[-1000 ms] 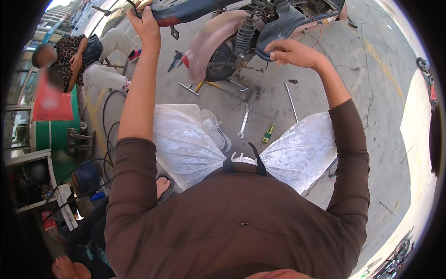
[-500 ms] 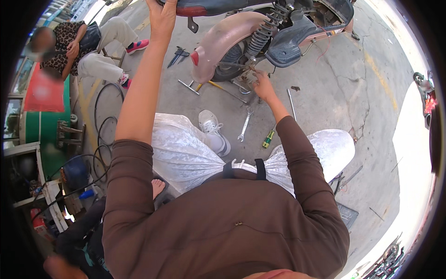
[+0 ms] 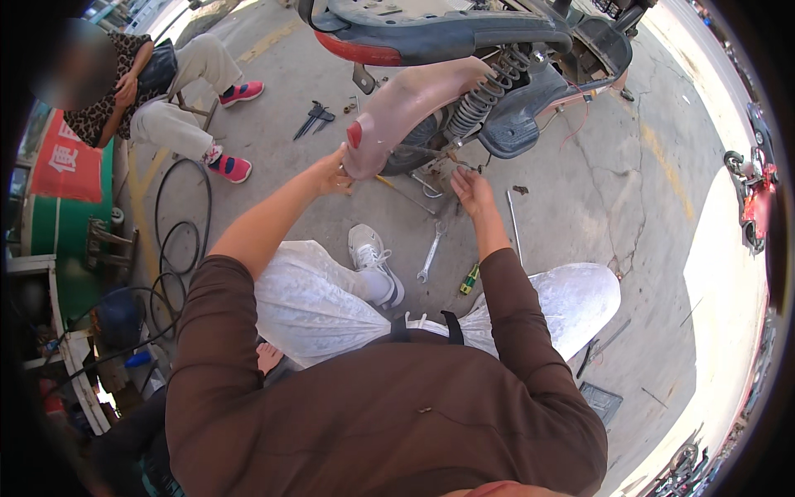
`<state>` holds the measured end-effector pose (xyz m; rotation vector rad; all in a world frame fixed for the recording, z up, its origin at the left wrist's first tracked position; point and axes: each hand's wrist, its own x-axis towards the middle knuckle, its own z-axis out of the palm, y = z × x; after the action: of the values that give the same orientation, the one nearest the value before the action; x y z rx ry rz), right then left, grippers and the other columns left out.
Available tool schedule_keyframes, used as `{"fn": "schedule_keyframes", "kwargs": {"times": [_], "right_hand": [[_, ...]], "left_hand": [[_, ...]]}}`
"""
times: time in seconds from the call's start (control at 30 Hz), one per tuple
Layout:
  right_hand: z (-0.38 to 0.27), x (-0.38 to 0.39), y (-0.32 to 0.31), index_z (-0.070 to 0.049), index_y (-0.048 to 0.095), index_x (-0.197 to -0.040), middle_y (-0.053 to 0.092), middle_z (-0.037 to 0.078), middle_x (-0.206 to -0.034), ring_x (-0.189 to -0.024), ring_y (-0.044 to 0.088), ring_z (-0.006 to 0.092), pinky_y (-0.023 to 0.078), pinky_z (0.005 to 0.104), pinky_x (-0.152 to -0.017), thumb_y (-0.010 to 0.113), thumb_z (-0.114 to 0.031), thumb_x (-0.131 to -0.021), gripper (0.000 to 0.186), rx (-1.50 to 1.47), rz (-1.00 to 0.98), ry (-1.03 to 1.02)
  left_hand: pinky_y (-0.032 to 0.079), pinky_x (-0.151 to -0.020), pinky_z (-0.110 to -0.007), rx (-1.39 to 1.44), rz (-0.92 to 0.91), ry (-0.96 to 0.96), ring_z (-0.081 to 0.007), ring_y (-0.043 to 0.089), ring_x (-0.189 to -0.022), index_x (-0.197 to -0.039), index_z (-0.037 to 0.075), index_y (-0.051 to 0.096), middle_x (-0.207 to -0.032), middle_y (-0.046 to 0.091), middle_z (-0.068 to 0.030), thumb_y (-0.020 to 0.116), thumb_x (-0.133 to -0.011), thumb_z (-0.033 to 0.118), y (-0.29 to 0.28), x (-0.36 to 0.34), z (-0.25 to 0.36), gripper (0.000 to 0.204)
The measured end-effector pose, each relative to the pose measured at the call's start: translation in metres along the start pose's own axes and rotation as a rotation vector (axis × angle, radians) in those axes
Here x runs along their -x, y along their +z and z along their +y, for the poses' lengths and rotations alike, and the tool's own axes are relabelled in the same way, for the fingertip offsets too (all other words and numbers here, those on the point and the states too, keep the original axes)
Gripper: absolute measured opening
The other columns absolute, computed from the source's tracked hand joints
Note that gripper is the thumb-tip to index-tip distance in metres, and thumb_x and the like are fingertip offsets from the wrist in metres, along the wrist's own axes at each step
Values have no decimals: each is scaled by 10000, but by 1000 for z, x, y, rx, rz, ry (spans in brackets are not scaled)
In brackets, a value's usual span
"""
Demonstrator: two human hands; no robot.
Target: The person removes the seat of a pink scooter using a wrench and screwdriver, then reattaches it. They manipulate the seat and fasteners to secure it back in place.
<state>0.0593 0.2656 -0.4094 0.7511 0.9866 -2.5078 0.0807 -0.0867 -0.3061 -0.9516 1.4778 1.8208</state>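
In front of me stands a partly stripped scooter with a pink rear mudguard (image 3: 407, 99) that carries a small red reflector. My left hand (image 3: 333, 172) is closed at the mudguard's lower end, some of its fingers hidden behind the edge. Beside the mudguard is a coil-spring shock absorber (image 3: 490, 89), its lower end by the rear wheel (image 3: 411, 142). My right hand (image 3: 472, 190) is just below that lower mount, fingers stretched out and nothing visible in them. Above hangs the dark tail section (image 3: 447, 33) with a red lamp.
On the concrete lie a combination wrench (image 3: 431, 252), a green-handled screwdriver (image 3: 469, 280), a long metal bar (image 3: 514, 225) and a hex key set (image 3: 314, 118). A seated person (image 3: 178, 99) is at the far left, near a coiled black hose (image 3: 157, 240). Another person's bare foot (image 3: 268, 358) shows beside my left leg.
My left hand has come down from the scooter's tail to the mudguard's lower end. My right hand has drawn slightly down from the shock absorber's lower mount, its fingers opening out.
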Motion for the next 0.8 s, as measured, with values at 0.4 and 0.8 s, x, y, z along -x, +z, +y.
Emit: {"fn": "schedule_keyframes", "kwargs": {"times": [0.4,0.8], "right_hand": [[-8,11,15,72,367,-1204,434,263,-1330,-1247,472,397,442,499,-1022,407,-103,-947,313,-296,-10,17],[-8,8,6,84,347,-1250,446,274,-1333,-1202,512,389,472,472,-995,406,-107,-943,366,-281,-63,40]], "left_hand": [[541,-868,-435,46,39,61,-335,602,-1050,-1302,-3,405,-1171,539,-236,464,-884,666,10,10,0,791],[555,-835,-413,81,77,25,-321,623,-1009,-1268,-27,388,-1145,548,-234,448,-881,681,6,24,14,810]]}}
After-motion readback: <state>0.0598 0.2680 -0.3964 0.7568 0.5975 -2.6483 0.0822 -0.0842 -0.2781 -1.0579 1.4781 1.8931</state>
